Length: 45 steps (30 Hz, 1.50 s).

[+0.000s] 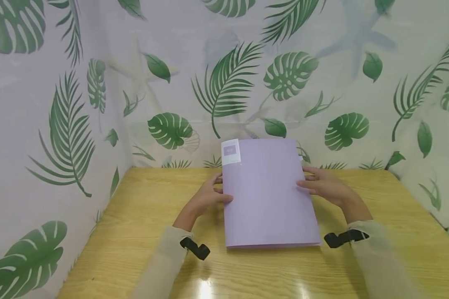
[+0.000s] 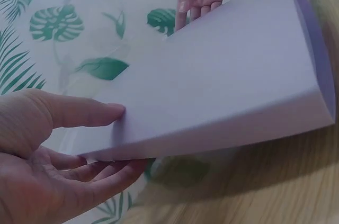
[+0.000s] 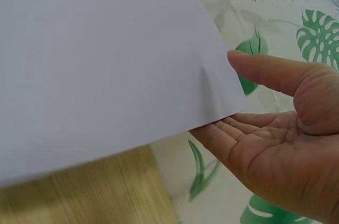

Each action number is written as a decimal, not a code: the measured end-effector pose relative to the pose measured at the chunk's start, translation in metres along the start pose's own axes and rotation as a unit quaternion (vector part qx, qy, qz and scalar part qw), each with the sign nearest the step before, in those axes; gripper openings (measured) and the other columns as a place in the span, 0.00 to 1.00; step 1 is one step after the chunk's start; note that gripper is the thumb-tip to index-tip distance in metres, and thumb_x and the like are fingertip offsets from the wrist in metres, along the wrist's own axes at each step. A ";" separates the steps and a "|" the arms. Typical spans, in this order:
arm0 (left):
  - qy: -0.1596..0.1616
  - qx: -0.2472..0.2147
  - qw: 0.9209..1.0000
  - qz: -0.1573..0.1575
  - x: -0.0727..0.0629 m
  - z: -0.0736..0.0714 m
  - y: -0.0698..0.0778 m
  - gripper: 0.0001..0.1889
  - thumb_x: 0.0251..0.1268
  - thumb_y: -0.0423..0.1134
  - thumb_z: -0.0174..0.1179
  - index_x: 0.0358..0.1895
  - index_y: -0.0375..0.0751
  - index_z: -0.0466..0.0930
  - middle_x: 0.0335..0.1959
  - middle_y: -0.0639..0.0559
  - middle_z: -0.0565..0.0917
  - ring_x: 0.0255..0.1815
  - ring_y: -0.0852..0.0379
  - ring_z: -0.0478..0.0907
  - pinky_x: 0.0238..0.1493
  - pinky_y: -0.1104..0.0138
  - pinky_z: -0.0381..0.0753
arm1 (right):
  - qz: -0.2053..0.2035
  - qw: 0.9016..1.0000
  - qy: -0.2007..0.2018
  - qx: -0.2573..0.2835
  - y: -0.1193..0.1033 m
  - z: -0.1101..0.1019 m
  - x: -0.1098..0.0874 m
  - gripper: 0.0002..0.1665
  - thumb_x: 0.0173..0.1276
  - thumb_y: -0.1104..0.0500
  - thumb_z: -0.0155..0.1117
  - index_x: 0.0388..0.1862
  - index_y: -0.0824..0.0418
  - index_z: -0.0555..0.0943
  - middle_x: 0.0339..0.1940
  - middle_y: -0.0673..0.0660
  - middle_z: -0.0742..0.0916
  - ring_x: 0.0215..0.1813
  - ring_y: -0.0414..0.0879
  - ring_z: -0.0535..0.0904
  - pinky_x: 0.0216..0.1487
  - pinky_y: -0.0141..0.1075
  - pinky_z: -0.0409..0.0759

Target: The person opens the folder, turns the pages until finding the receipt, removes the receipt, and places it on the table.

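A lilac file folder [image 1: 267,195], closed, leans tilted over the wooden table, with a white label [image 1: 230,151] at its upper left corner. My left hand [image 1: 209,196] grips its spine edge, the thumb on the front cover and the fingers behind, as the left wrist view also shows. At the opposite edge is my right hand [image 1: 323,185]. In the right wrist view the right hand [image 3: 280,134] has extended fingers under the folder's edge, while its thumb stands a little off the cover. The far parts of the fingers are hidden behind the folder.
The wooden table [image 1: 134,232] runs back to a wall cloth [image 1: 164,91] printed with green leaves, which also lines both sides. A black strap [image 1: 195,248] circles the left wrist and another black strap [image 1: 346,238] the right.
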State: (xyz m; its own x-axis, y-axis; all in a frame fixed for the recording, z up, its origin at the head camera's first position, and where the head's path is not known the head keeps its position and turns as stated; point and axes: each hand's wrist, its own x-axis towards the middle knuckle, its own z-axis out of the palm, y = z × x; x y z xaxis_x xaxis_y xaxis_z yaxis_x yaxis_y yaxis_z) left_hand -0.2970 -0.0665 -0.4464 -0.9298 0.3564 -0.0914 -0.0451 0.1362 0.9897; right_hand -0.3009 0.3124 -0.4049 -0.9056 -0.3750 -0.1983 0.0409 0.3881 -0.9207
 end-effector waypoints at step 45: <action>0.045 0.160 0.984 -0.058 -0.023 -0.037 -0.019 0.45 0.62 0.31 0.69 0.80 0.32 0.54 0.81 0.33 0.56 0.81 0.33 0.55 0.79 0.46 0.62 | -0.012 0.999 -0.030 0.002 0.030 0.065 0.047 0.43 0.77 0.61 0.57 0.80 0.76 0.50 0.79 0.79 0.58 0.80 0.71 0.57 0.78 0.61 0.62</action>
State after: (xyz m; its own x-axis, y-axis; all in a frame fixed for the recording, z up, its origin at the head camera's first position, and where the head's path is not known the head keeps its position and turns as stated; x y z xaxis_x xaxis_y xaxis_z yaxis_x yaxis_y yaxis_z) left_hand -0.2887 -0.1112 -0.4590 -0.9545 0.2401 -0.1770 -0.0483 0.4611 0.8860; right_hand -0.3145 0.2520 -0.4640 -0.8791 -0.4341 -0.1967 0.0218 0.3757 -0.9265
